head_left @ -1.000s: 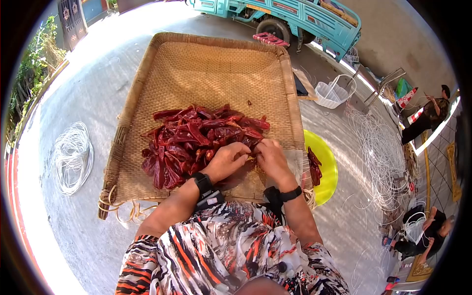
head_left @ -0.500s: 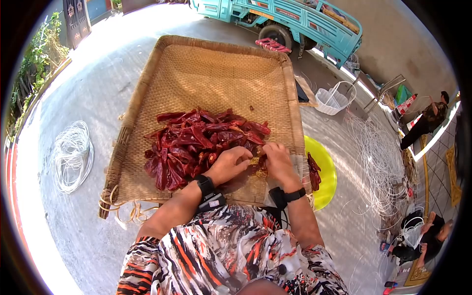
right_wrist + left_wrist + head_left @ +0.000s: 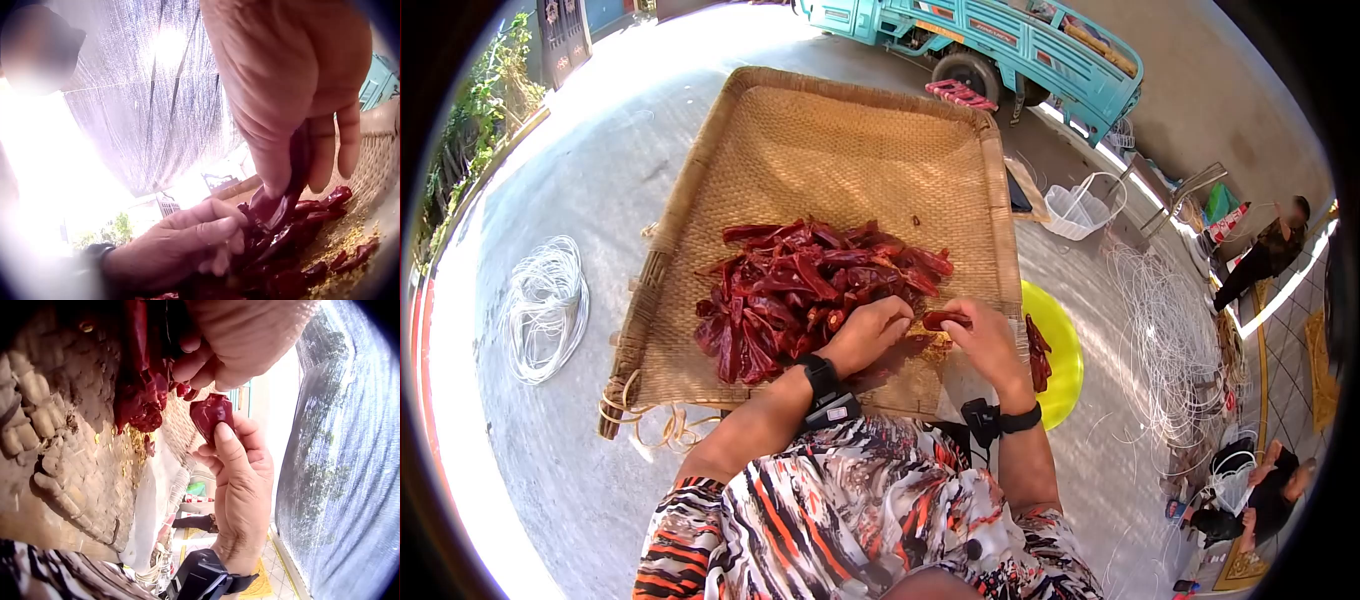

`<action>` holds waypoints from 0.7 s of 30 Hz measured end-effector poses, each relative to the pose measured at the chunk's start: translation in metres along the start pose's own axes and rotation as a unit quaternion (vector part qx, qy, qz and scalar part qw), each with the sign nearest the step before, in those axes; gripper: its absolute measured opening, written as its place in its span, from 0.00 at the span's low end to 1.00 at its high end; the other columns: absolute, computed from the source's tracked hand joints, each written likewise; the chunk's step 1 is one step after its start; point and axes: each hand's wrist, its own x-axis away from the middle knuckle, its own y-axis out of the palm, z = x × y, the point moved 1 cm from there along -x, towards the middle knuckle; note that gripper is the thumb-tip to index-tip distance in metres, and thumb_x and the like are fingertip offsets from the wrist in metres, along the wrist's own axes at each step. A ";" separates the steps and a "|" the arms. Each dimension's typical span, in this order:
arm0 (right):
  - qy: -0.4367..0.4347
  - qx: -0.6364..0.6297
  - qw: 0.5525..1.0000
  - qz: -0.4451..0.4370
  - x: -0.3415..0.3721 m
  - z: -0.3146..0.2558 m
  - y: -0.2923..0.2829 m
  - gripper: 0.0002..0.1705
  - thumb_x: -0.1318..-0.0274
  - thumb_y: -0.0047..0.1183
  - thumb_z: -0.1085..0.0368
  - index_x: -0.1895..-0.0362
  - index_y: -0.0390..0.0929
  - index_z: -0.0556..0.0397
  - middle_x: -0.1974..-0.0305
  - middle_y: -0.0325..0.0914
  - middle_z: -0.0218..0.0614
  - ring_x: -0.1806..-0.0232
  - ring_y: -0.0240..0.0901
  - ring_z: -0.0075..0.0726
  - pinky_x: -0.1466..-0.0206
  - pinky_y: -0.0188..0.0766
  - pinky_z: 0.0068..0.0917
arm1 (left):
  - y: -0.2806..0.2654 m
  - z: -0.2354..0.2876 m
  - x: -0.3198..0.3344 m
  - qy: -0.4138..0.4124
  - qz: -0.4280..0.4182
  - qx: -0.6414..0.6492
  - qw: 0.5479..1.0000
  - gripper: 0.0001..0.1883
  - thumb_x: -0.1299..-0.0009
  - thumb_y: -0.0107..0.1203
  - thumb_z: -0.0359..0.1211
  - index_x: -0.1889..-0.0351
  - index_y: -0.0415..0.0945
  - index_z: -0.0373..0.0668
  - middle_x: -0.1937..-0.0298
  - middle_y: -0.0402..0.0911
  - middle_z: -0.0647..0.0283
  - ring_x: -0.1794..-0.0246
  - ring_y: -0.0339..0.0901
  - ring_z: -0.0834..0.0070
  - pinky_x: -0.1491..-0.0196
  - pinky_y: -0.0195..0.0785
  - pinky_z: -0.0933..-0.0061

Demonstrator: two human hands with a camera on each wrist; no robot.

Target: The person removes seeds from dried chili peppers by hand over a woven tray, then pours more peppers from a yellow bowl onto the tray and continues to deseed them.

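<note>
Over the near right side of the woven tray, my right hand pinches a dried red chili pepper between thumb and fingers. In the right wrist view, the pepper hangs below the thumb, its side split. My left hand is just to the left, beside the pepper heap, with its fingers bent. A small red bit shows by its fingertips in the left wrist view; I cannot tell whether they hold it. Yellow seeds lie scattered on the tray beneath the hands.
A yellow-green basin with some peppers stands right of the tray. White cord coils lie on the ground to the left, with a tangle to the right. A white basket, a turquoise cargo vehicle and two people are farther off.
My right hand has moved slightly right, away from the left hand, and the pepper in it now shows clearly. The left hand has barely moved.
</note>
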 end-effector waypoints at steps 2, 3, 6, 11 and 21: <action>0.076 0.033 0.995 0.062 -0.003 0.009 -0.027 0.13 0.43 0.60 0.64 0.53 0.79 0.51 0.60 0.83 0.45 0.55 0.80 0.51 0.52 0.74 0.40 | 0.000 -0.001 0.000 0.006 0.002 0.001 1.000 0.06 0.26 0.54 0.27 0.53 0.75 0.37 0.62 0.77 0.56 0.62 0.77 0.64 0.57 0.72 0.67; 0.083 0.117 0.983 0.117 -0.005 0.012 -0.044 0.14 0.44 0.60 0.65 0.53 0.79 0.51 0.60 0.83 0.44 0.54 0.79 0.51 0.51 0.73 0.41 | 0.001 -0.004 -0.001 0.030 0.003 -0.014 0.999 0.06 0.26 0.54 0.27 0.54 0.75 0.37 0.62 0.77 0.56 0.62 0.77 0.63 0.56 0.72 0.67; 0.051 0.349 0.870 0.345 -0.017 0.046 -0.083 0.18 0.48 0.62 0.67 0.51 0.79 0.51 0.49 0.78 0.44 0.45 0.73 0.54 0.43 0.69 0.46 | 0.002 -0.007 -0.001 0.056 0.003 -0.036 0.998 0.06 0.27 0.55 0.27 0.54 0.76 0.37 0.61 0.78 0.55 0.61 0.78 0.61 0.55 0.72 0.66; -0.025 0.228 0.958 0.173 -0.061 0.068 -0.054 0.23 0.44 0.60 0.64 0.44 0.77 0.52 0.43 0.74 0.48 0.40 0.69 0.59 0.37 0.67 0.46 | 0.003 -0.009 -0.002 0.054 0.002 -0.044 0.998 0.06 0.28 0.55 0.27 0.55 0.76 0.37 0.61 0.78 0.55 0.60 0.78 0.59 0.55 0.72 0.66; 0.001 0.206 0.979 -0.002 -0.151 0.054 0.060 0.28 0.30 0.44 0.46 0.33 0.70 0.42 0.29 0.61 0.45 0.28 0.56 0.61 0.28 0.52 0.53 | 0.004 -0.006 -0.001 0.034 -0.005 -0.035 0.999 0.08 0.29 0.55 0.27 0.54 0.76 0.37 0.58 0.78 0.52 0.56 0.78 0.55 0.52 0.72 0.64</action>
